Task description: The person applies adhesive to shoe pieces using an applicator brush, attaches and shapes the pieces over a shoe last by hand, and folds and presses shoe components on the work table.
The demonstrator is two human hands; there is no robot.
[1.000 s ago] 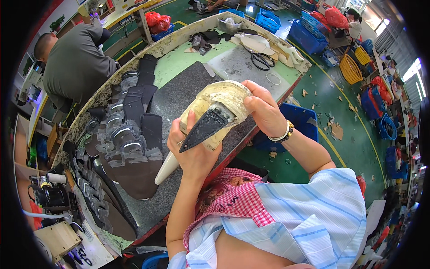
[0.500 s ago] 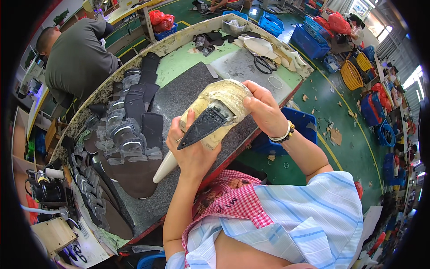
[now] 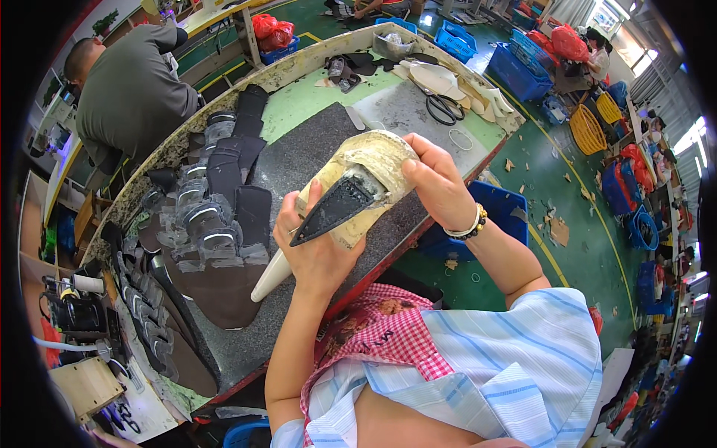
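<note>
Both hands hold a cream-coloured, rounded piece [image 3: 373, 145] above the work table, its surface rough and crusted; I cannot tell its exact kind. A black pointed piece [image 3: 334, 210] with a dotted edge lies over its front, tip toward lower left. At its wide end there is a pale, greyish patch. My left hand [image 3: 317, 257] is closed round the lower left side, fingertips showing beyond the black piece. My right hand [image 3: 437, 183] pinches the upper right rim between thumb and fingers. A smooth white tapered shaft [image 3: 272, 276] shows below my left hand; where it joins is hidden.
Dark shoe-upper pieces [image 3: 216, 261] lie overlapped left of a speckled grey board [image 3: 302, 153]. Black-handled scissors [image 3: 444, 109] and pale cut pieces [image 3: 429, 77] lie at the far right. A blue crate [image 3: 500, 216] stands beside the table; another person [image 3: 134, 89] sits far left.
The cream piece and the black piece have shifted slightly left with both hands. My grip looks the same.
</note>
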